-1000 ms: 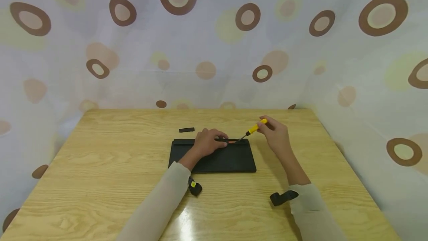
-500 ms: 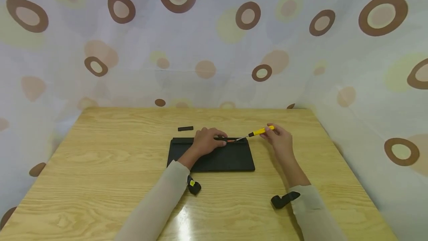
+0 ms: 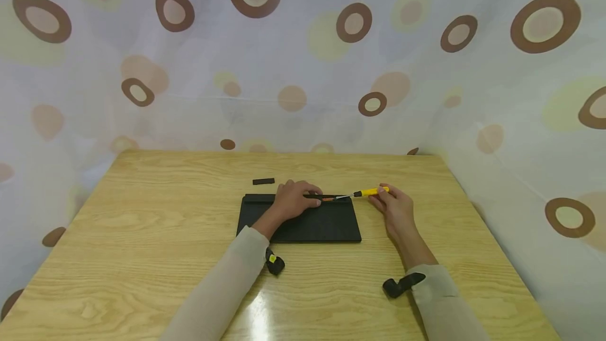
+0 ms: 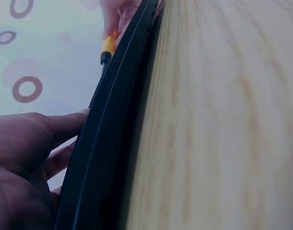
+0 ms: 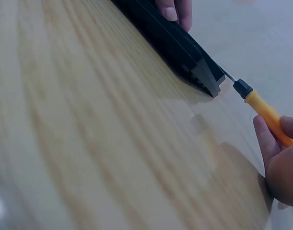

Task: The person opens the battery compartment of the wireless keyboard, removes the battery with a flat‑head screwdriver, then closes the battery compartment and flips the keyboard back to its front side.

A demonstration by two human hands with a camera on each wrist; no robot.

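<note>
A flat black keyboard-like slab lies on the table, no keys showing, with a raised bar along its far edge. My left hand grips that bar near its middle, thumb on the near side and fingers beyond. Just right of the thumb, an orange piece like a battery shows in a slot in the bar. My right hand holds a yellow-handled screwdriver by its handle. Its shaft lies low and nearly level, tip at the slot; whether it touches the orange piece is hard to tell.
Behind the slab lies a small black strip, like a cover. The wooden table extends around the slab on all sides. A patterned curtain stands behind the table and at both sides.
The screwdriver's handle has swung down and to the right, from steeply tilted to nearly level, with its tip staying by the slot. My left hand keeps its place on the bar.
</note>
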